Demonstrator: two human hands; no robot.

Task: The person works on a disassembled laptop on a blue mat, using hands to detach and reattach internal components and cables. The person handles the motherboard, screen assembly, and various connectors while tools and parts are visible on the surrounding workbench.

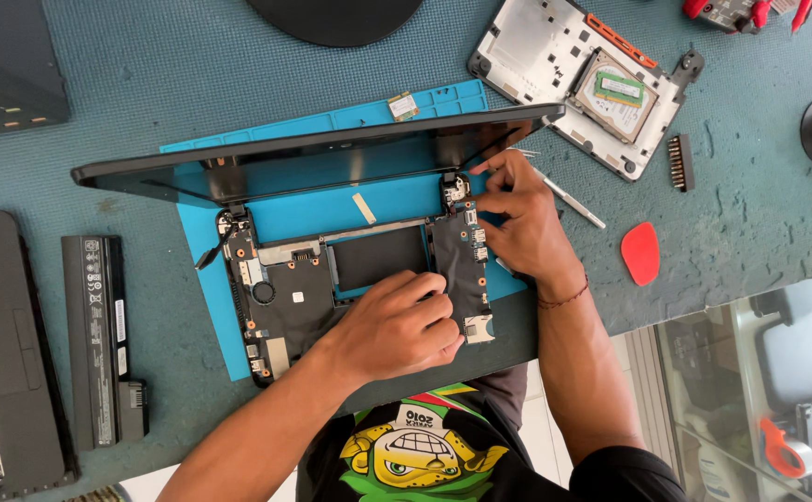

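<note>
An opened laptop base (pixel 285 288) with its circuit boards bare lies on a blue work mat (pixel 206 279), its screen lid (pixel 313 153) raised at the far side. My left hand (pixel 397 325) rests on the base's front edge, fingers curled against the small right-hand circuit board (pixel 462 256). My right hand (pixel 522 218) pinches at that board's upper right corner, near the right hinge (pixel 455 189). Whether the fingers hold a screw or part is hidden.
A long black battery (pixel 99 335) and a laptop cover (pixel 1 353) lie at the left. A grey bottom cover with a hard drive (pixel 578 79) sits at the back right, beside a bit holder (pixel 678 163), tweezers (pixel 569 197) and a red pick (pixel 640 253). The table edge runs along the lower right.
</note>
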